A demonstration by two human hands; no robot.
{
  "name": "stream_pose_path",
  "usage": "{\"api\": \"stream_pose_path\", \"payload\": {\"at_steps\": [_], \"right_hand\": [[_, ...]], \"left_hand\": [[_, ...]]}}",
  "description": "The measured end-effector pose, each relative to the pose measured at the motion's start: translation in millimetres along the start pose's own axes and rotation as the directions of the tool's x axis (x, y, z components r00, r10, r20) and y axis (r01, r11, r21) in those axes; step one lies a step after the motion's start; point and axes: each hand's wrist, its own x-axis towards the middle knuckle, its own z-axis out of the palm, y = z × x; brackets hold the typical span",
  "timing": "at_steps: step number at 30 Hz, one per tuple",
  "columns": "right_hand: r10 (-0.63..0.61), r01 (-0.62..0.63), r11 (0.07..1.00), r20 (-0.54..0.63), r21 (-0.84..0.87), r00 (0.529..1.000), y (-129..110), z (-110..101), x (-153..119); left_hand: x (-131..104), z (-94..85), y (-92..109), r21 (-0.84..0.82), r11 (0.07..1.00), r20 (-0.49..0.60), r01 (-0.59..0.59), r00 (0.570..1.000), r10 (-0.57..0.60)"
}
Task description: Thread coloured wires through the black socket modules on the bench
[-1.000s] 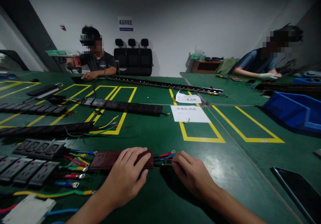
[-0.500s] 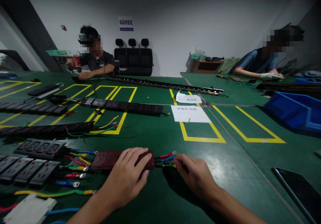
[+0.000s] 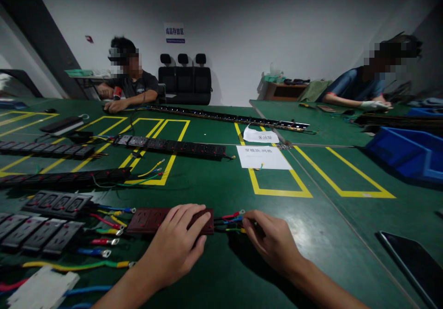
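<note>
My left hand (image 3: 182, 235) lies across a dark red socket strip (image 3: 143, 220), its fingers curved over the top and its thumb along the near side. Out of the strip's right end come short wires (image 3: 226, 220) in red, blue and yellow-green; the red one ends in a ring terminal. My right hand (image 3: 268, 237) is closed in a pinch at the tips of these wires, apparently on the blue one. Its fingertips partly hide what they grip. The strip lies flat on the green table (image 3: 207, 276).
Black socket strips (image 3: 41, 235) with ring-ended wires lie at left. A white block (image 3: 41, 288) is near the front. Longer strips (image 3: 173, 146) lie farther back. Paper labels (image 3: 265, 157), a blue bin (image 3: 408, 154) and a phone (image 3: 411, 263) are to the right. Two co-workers sit opposite.
My hands keep nearly the same pose on the strip and wires, while the view shifts slightly. At the far left, the co-worker's red power tool has moved lower and to the right.
</note>
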Motion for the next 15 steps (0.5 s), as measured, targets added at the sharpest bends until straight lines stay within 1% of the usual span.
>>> {"api": "stream_pose_path", "payload": {"at_steps": [4, 10, 15], "right_hand": [[0.030, -0.031, 0.999, -0.040, -0.015, 0.999, -1.8, -4.0, 1.7], [-0.009, 0.013, 0.998, 0.058, -0.057, 0.998, -2.7, -3.5, 0.8], [0.058, -0.051, 0.994, 0.061, -0.099, 0.997, -1.1, -1.5, 0.4]], "left_hand": [[-1.2, 0.0, 0.0, -0.003, 1.000, 0.013, -0.001, 1.000, 0.001], [-1.1, -0.5, 0.1, 0.003, 1.000, 0.012, -0.009, 1.000, 0.009], [-0.3, -1.1, 0.2, 0.002, 1.000, 0.001, -0.005, 1.000, 0.005]]}}
